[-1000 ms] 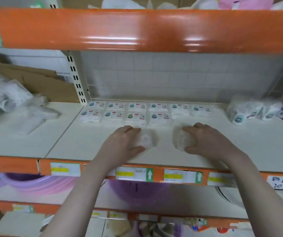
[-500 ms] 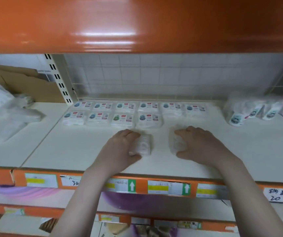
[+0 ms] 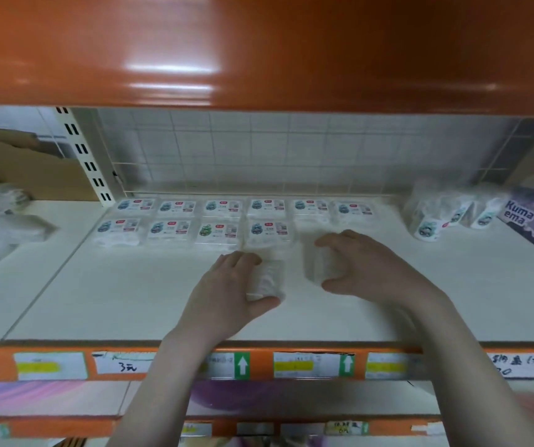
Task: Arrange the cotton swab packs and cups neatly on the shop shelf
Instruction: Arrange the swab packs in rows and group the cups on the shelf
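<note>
Just in front of the rows of cotton swab packs (image 3: 191, 217) on the white shelf (image 3: 130, 301), the left hand (image 3: 227, 295) curls round one clear pack (image 3: 267, 280). The right hand (image 3: 369, 269) grips another (image 3: 319, 266) beside it, while the wrapped cups (image 3: 446, 214) lie well off to the rows' right.

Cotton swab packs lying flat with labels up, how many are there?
10. Six sit in the back row by the wire wall, four in the front row from its left end. Each hand also holds a clear pack, labels unseen.
</note>
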A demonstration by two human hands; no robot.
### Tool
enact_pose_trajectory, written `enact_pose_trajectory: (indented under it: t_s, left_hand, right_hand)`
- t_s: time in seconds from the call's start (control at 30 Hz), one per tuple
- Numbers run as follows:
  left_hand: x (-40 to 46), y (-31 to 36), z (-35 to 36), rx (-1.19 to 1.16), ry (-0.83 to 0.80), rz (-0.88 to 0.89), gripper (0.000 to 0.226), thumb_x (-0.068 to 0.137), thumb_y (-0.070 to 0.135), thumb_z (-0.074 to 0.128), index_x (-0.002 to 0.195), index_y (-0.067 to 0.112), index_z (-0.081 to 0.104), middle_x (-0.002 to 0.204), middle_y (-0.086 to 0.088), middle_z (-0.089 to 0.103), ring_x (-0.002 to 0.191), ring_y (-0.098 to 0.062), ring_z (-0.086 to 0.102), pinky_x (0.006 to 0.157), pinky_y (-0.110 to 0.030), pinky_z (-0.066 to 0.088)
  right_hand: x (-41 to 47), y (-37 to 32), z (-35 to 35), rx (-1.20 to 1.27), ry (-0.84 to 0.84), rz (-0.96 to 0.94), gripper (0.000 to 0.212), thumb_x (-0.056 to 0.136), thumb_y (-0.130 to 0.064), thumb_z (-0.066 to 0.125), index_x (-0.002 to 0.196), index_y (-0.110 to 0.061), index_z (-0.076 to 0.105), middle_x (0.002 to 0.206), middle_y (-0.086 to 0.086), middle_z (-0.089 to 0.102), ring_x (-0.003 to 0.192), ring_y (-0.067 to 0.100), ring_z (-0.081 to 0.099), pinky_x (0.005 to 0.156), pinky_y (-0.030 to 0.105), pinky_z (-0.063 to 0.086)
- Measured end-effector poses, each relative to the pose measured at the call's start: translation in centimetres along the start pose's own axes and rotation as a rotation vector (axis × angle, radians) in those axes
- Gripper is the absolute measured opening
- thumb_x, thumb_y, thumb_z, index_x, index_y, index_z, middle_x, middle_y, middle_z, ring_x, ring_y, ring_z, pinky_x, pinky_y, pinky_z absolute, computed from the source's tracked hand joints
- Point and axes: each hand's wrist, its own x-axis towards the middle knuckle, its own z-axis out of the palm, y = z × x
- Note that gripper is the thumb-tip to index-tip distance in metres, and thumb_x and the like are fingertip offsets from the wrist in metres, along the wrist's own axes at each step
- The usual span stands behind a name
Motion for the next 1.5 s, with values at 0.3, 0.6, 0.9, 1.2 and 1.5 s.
enact_pose_trajectory:
  t_s: [0.3,0.6,0.9,1.2,1.5]
  left_hand:
    - [0.0,0.2,-0.2,0.014,-0.011,0.004,0.067,0.077,0.057,0.063,0.131,0.023,0.044,0.133,0.007,0.046,0.122,-0.013,0.041,0.099,-0.024,0.032]
    - [0.3,-0.2,-1.0,-0.005,-0.084,0.009,0.064,0.076,0.043,0.071,0.132,0.025,0.044,0.135,0.008,0.047,0.122,-0.013,0.043,0.097,-0.025,0.033]
    - [0.5,-0.6,-1.2,-0.019,-0.129,0.001,0.065,0.074,0.044,0.072,0.131,0.029,0.044,0.134,0.011,0.046,0.121,-0.011,0.044,0.098,-0.025,0.034]
    - [0.6,-0.8,-1.2,-0.017,-0.131,0.007,0.064,0.075,0.046,0.071,0.131,0.029,0.044,0.134,0.012,0.047,0.12,-0.009,0.044,0.095,-0.023,0.034]
    - [0.6,-0.8,-1.1,0.002,-0.125,0.017,0.064,0.076,0.047,0.07,0.132,0.028,0.044,0.134,0.01,0.047,0.122,-0.011,0.043,0.097,-0.024,0.033]
  right_hand:
    - [-0.8,1.5,0.2,0.699,0.17,0.004,0.053,0.072,-0.01,0.077,0.115,-0.029,0.052,0.118,0.0,0.053,0.106,0.01,0.057,0.093,0.025,0.046]
    - [-4.5,4.7,0.1,0.679,0.241,0.059,0.059,0.074,-0.002,0.073,0.124,-0.026,0.052,0.114,-0.007,0.06,0.103,0.001,0.057,0.092,0.016,0.045]
    - [-3.6,6.1,1.2,0.348,0.12,0.065,0.068,0.074,-0.011,0.075,0.134,-0.023,0.046,0.123,-0.008,0.049,0.114,0.004,0.046,0.089,0.005,0.032]
    - [-1.3,5.5,0.9,0.066,0.149,-0.003,0.051,0.076,-0.022,0.075,0.124,-0.015,0.06,0.125,0.002,0.053,0.117,0.016,0.049,0.099,0.023,0.034]
    - [2.5,4.4,1.5,-0.071,0.206,0.077,0.045,0.084,-0.021,0.064,0.128,-0.02,0.057,0.126,0.005,0.054,0.116,0.021,0.05,0.092,0.026,0.034]
